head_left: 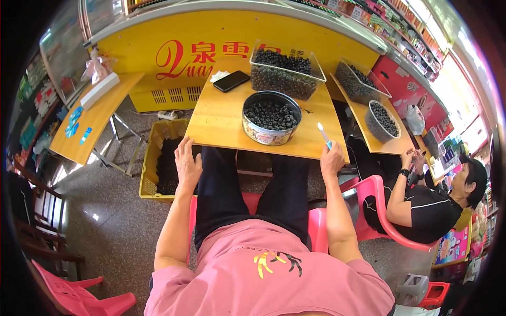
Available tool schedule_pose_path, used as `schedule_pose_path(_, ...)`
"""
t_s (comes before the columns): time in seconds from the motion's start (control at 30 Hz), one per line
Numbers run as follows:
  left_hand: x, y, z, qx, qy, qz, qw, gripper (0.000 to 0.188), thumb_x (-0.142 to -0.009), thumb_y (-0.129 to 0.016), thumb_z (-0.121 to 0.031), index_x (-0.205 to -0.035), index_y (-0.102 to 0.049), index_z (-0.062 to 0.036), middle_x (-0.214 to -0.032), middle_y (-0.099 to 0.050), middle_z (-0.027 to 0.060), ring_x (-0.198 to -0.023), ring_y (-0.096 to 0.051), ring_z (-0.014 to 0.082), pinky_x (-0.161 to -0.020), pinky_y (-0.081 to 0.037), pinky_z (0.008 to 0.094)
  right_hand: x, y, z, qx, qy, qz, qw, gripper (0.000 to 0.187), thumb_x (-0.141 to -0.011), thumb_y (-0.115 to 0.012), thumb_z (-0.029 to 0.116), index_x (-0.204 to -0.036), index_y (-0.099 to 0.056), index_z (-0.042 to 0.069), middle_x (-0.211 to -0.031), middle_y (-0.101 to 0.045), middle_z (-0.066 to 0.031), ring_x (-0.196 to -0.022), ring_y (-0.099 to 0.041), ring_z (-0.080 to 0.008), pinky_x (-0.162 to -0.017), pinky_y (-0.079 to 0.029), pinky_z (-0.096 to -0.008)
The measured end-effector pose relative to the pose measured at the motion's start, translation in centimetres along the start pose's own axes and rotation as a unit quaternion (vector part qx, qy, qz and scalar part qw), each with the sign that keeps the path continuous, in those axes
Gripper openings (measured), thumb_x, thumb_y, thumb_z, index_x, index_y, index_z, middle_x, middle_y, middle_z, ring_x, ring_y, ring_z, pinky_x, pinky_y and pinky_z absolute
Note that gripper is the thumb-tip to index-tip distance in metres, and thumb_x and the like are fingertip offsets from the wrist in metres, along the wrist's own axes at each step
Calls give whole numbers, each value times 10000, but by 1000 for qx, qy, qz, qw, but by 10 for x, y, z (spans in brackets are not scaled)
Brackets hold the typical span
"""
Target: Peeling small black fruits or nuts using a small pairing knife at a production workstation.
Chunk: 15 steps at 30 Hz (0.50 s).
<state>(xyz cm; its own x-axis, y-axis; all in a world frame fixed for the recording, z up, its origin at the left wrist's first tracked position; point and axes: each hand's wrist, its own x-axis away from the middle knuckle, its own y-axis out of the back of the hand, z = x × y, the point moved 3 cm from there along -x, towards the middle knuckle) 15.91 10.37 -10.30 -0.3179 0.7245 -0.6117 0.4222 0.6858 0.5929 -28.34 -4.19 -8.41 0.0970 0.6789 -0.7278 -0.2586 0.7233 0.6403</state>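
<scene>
My right hand (332,159) is closed around a slim tool (323,135) with a pale tip and blue handle, upright at the table's right front; its exact kind is unclear. My left hand (188,162) lies at the left front corner of the wooden table (221,124), fingers stretched out and holding nothing. Between my hands, farther in, stands a round tin (270,138) full of small, dark, round fruits or nuts (271,115). Behind it sits a clear plastic tub (287,83) of the same dark pieces. A black phone (232,81) lies left of the tub on white paper (219,76).
A yellow crate (149,174) with dark pieces stands on the floor at left. To the right, a co-worker (429,205) sits at another table (363,126) with a tub (361,87) and bowl (381,121). A side table (100,124) holds a white box (100,92).
</scene>
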Motion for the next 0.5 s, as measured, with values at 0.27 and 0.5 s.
schedule_pose_path(0.27,-7,5,-7,-41,24,-16,999,381,-836,-653,-72,-1209,-578,-57,-1277,-555,116,-1244,-455,324,-1058,-344,423,-4,1,-4,3,-13,44,999,156,-886,-616,216,-912,-572,69,-862,-613,-143,-802,-617,-380,-652,-466,-503)
schedule_pose_path(0.5,-55,-3,-52,50,-56,68,995,348,-859,-648,-72,-1201,-586,-55,-1210,-578,145,-1206,-486,327,-1001,-403,407,-15,0,-14,8,-15,112,994,188,-881,-611,252,-912,-591,68,-911,-634,-152,-807,-628,-414,-673,-479,-529)
